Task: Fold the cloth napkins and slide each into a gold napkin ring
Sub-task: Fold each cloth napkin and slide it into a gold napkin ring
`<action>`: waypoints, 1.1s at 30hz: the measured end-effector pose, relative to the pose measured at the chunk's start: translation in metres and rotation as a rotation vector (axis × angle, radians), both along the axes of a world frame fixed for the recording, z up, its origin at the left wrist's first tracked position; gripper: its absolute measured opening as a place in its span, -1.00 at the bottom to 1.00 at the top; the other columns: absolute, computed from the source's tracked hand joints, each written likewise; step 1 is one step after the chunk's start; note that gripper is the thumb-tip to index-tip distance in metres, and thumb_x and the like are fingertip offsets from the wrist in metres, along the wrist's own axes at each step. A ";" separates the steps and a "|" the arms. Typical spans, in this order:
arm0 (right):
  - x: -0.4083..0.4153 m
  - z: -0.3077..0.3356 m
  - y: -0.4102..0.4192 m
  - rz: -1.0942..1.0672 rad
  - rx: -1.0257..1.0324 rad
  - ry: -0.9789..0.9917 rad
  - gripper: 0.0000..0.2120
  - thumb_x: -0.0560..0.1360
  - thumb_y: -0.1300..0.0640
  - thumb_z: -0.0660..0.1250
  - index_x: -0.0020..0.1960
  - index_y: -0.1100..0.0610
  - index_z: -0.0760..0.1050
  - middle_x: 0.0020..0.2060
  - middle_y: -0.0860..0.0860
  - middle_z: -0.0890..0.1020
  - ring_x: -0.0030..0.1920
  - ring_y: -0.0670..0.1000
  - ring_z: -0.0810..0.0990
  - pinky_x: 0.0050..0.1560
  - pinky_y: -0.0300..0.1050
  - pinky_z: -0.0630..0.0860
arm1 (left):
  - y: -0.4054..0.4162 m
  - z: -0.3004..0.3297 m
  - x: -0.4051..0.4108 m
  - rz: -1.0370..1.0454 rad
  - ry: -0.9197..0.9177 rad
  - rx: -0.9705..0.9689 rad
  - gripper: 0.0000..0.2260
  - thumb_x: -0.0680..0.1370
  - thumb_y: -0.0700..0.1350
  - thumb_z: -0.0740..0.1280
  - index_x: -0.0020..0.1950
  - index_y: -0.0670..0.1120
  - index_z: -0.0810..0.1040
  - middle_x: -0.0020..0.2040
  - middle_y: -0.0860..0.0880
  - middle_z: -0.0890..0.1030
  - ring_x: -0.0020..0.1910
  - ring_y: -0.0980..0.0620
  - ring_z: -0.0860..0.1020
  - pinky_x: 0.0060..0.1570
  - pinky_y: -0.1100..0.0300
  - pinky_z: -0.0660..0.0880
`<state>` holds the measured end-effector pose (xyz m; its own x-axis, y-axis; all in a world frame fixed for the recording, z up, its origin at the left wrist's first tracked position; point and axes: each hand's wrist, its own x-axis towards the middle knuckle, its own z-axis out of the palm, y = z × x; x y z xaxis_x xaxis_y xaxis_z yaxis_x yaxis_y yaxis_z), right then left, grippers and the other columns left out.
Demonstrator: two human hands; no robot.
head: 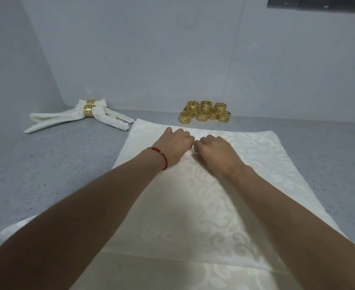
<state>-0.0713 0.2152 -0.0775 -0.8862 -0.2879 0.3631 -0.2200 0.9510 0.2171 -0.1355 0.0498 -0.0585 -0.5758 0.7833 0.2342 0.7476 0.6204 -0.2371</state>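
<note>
Damask napkin [203, 185] is pinched at centre by left hand [175, 143] and right hand [216, 151], fingers curled; lower layers may be dragged along.

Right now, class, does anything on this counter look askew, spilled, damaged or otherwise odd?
Nothing stands out. The flat napkin lies smooth under the left hand and right hand. The spare gold rings sit clustered by the wall, and the two finished napkins lie crossed at far left, each in its ring.

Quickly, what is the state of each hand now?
Left hand: fingers curled, pinching the flat napkin at its middle.
Right hand: fingers curled, pinching the same napkin beside it.
</note>
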 end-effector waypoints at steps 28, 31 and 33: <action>0.001 0.006 -0.001 0.013 -0.023 -0.044 -0.82 0.47 0.29 0.34 0.03 0.08 0.50 -0.12 -0.01 0.55 -0.04 0.10 0.54 -0.02 0.00 0.40 | -0.006 0.002 0.006 0.060 -0.073 0.106 -0.69 0.44 -0.37 0.21 -0.10 0.06 0.38 -0.16 0.11 0.37 -0.08 0.00 0.43 -0.10 0.14 0.17; 0.006 0.000 0.001 0.070 0.024 -0.026 -0.83 0.47 0.26 0.40 0.02 0.07 0.56 -0.15 -0.02 0.54 -0.09 0.09 0.54 -0.05 0.01 0.44 | -0.013 0.002 0.008 -0.021 -0.041 0.021 -0.66 0.41 -0.40 0.21 -0.09 0.06 0.38 -0.15 0.10 0.35 -0.13 0.03 0.30 -0.12 0.14 0.14; 0.012 -0.001 0.004 0.082 -0.139 -0.073 -0.83 0.54 0.20 0.34 0.09 0.06 0.62 -0.08 0.00 0.60 -0.03 0.10 0.58 0.00 0.06 0.49 | -0.019 0.001 0.009 -0.019 -0.116 -0.006 -0.68 0.40 -0.38 0.19 -0.18 0.08 0.33 -0.19 0.11 0.34 -0.16 0.05 0.29 -0.12 0.13 0.16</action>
